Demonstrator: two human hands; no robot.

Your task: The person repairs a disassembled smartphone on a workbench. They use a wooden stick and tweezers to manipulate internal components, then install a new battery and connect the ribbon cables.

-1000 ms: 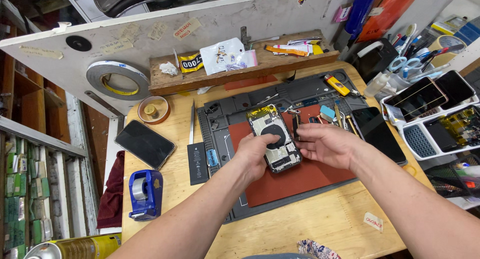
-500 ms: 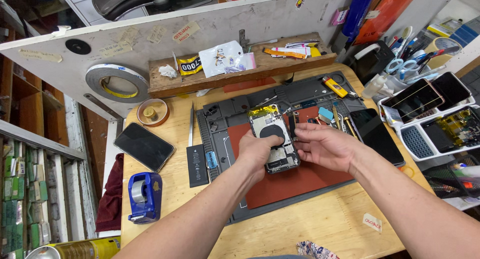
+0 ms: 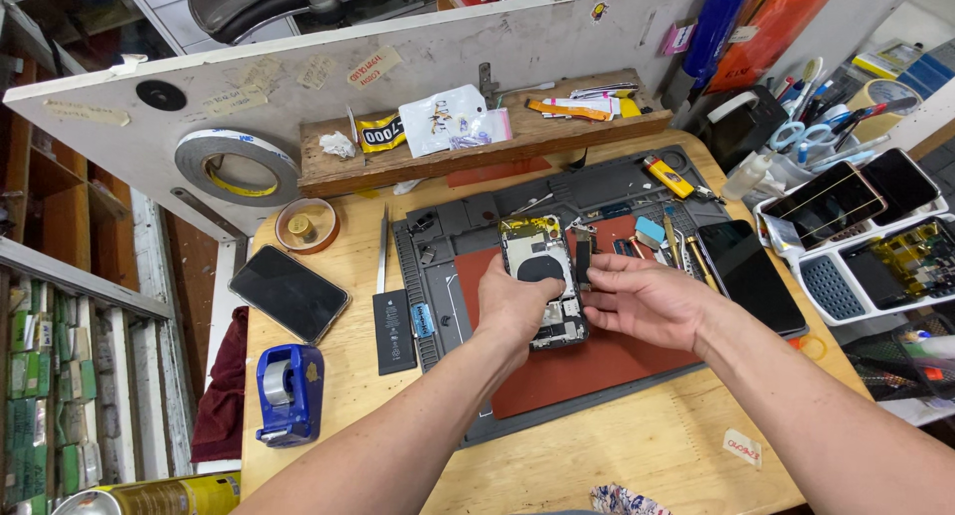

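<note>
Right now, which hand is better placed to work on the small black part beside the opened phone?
Right, probably. The right hand already pinches the small black part at the opened phone's edge, while the left hand lies on the phone's lower half, steadying it.

Free room: bare red mat [image 3: 597, 371] below the opened phone [image 3: 542, 276] and bare wooden tabletop [image 3: 637, 455] toward the near edge. Obstacles: the left hand [image 3: 517, 301] and right hand [image 3: 647, 301] over the phone; loose battery [image 3: 394, 331] and dark phone [image 3: 289, 293] at left; blue tape dispenser [image 3: 288, 394] near left; screen [image 3: 751, 276] at right; wooden shelf [image 3: 477, 147] behind.
</note>
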